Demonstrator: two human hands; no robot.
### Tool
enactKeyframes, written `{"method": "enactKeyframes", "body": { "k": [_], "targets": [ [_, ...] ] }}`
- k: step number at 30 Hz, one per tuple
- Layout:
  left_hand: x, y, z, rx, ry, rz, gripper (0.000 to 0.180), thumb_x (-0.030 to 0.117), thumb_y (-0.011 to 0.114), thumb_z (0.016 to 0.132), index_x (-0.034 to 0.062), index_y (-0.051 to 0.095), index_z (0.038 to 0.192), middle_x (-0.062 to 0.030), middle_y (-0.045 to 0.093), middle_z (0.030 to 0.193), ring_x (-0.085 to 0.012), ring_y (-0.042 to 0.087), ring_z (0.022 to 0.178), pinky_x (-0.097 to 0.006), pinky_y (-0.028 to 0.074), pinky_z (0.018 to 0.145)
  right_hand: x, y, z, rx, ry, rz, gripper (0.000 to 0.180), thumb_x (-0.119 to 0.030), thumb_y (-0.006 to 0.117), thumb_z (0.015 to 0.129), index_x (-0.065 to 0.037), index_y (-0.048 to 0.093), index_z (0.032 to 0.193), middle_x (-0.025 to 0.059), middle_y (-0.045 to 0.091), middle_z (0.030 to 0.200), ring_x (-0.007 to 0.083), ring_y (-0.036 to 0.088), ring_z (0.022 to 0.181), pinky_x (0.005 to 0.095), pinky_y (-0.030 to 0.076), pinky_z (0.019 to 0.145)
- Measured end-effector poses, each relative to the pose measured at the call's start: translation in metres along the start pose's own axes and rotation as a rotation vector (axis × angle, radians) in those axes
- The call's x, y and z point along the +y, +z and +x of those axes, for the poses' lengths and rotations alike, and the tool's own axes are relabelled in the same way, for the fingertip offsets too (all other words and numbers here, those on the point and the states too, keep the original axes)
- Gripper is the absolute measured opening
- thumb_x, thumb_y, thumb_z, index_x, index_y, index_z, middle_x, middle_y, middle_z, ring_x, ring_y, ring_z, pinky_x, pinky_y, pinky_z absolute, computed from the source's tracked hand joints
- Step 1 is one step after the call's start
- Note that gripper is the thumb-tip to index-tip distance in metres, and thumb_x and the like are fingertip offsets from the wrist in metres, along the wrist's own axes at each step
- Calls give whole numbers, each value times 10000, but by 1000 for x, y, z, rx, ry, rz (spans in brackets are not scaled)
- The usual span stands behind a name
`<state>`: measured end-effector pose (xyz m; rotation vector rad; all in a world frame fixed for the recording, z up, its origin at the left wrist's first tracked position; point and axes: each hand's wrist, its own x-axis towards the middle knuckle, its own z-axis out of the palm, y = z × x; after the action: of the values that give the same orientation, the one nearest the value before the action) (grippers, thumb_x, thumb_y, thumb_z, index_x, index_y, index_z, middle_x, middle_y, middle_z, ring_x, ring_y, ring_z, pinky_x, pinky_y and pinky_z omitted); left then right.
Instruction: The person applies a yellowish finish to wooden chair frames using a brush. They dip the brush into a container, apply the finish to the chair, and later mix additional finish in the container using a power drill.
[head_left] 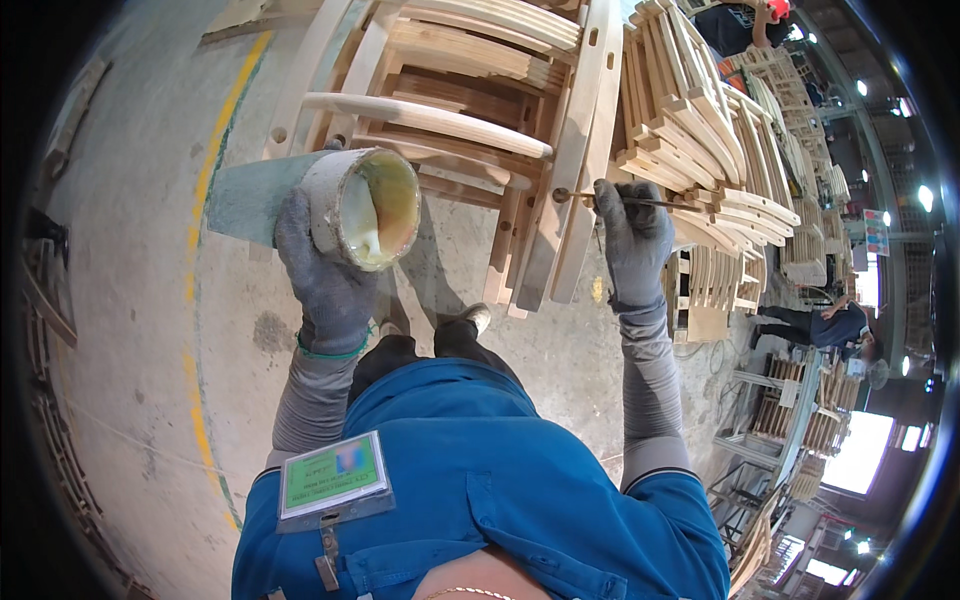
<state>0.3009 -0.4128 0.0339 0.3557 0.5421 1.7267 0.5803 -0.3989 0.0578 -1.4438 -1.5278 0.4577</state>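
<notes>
My left hand (pixel 325 255), in a grey glove, grips a round tub (pixel 330 212) tilted toward me. Inside is a creamy white, glue-like liquid (pixel 365 215), and its rim is crusted. A pale grey-green tapered piece (pixel 255 198) juts out behind the tub; I cannot tell whether it belongs to it. My gloved right hand (pixel 635 235) pinches a thin stick (pixel 655 203). The stick's left end meets a dark round spot, apparently a hole, on the post (pixel 572 165) of a wooden frame. Slightly curved wooden rails (pixel 430 122) run across this frame.
More wooden frames (pixel 690 130) stand stacked to the right, close to my right hand. A yellow line (pixel 190 300) runs along the concrete floor on my left. Another person (pixel 835 325) stands farther off at the right, near metal racks (pixel 765 440).
</notes>
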Motion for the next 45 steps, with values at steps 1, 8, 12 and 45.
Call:
{"method": "enactKeyframes", "body": {
  "k": [1,8,12,45],
  "targets": [
    [1,-2,0,21,-2,-20,489,354,439,928,22,409,1285,-113,484,1257,-213,465,1184,-343,376,1022,-2,0,-3,-24,-9,-102,47,-38,609,868,0,581,873,50,633,762,66,569,690,199,465,654],
    [3,-3,0,6,25,58,506,400,387,937,30,413,1281,-125,482,1272,-231,459,1192,-384,370,1030,4,10,-2,84,-31,-103,107,-75,618,871,-7,563,809,31,618,704,50,548,640,186,450,597],
    [1,-8,1,22,57,50,489,388,394,935,30,420,1268,-133,489,1256,-244,464,1184,-388,368,1033,3,13,-6,44,-89,-219,133,-89,629,866,-10,563,780,39,606,642,56,551,590,188,449,563],
    [11,34,-28,-283,0,42,510,391,367,940,7,398,1273,-141,476,1265,-233,462,1179,-375,361,1019,-117,35,-55,-219,-85,491,204,70,638,789,32,527,957,194,639,943,209,647,847,307,551,706]
  ]
}}
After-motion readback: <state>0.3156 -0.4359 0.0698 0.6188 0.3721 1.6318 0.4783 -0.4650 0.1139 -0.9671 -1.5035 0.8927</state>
